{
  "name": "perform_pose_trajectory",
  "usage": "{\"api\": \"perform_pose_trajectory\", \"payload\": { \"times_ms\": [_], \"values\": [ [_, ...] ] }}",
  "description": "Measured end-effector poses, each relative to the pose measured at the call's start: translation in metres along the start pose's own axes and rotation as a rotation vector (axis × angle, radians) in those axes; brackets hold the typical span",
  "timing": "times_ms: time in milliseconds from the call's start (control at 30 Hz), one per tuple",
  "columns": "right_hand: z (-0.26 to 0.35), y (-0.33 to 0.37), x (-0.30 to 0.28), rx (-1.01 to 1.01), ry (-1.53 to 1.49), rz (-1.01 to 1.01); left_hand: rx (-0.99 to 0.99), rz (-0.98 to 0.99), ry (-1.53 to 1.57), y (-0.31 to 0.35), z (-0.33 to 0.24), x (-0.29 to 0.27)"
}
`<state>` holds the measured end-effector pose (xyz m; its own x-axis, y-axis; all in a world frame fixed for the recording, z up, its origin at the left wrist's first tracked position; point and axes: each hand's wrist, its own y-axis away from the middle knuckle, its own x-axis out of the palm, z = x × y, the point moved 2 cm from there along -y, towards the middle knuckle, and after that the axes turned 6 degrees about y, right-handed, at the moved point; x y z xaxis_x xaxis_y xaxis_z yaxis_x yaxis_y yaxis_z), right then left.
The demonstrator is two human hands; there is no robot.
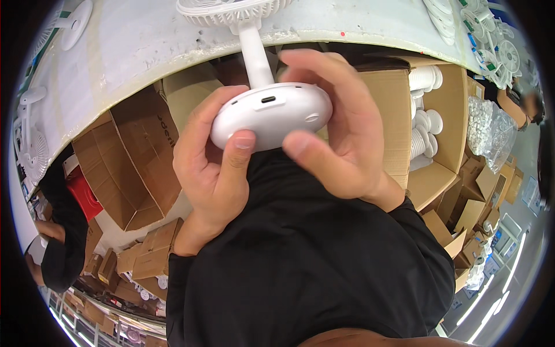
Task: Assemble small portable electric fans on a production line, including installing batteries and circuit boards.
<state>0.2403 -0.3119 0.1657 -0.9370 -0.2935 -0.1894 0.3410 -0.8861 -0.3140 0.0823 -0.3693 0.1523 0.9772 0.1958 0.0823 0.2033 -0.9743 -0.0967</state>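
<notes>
A white desk fan is tipped so that its round base (272, 118) faces me, showing a small port slot on the rim. Its stem (256, 55) runs up to the caged fan head (234, 8), which is cut off by the top edge and lies over the table. My left hand (214, 162) is closed on the left side of the base, thumb on its near face. Around the base's right end curves my right hand (347, 127), slightly blurred, its thumb and fingers spread. The right thumb tip overlaps the base's lower edge; contact is unclear.
The white table (144, 40) has a worn, curved-looking front edge. An open cardboard box (130, 165) stands at left; another box (442, 179) at right holds white round parts (425, 121). More fans (34, 139) line the table's left end. Other people's arms (55, 231) show at both sides.
</notes>
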Motion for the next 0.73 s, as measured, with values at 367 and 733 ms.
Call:
{"api": "perform_pose_trajectory", "payload": {
  "times_ms": [367, 733],
  "values": [
    [0.014, -0.012, -0.008, -0.167, 0.124, 0.108, 0.270, 0.130, -0.090, -0.006, 0.000, -0.005],
    [0.078, 0.005, 0.039, -0.114, -0.013, 0.068, 0.499, 0.366, 0.853, -0.045, -0.029, -0.065]
  ]
}}
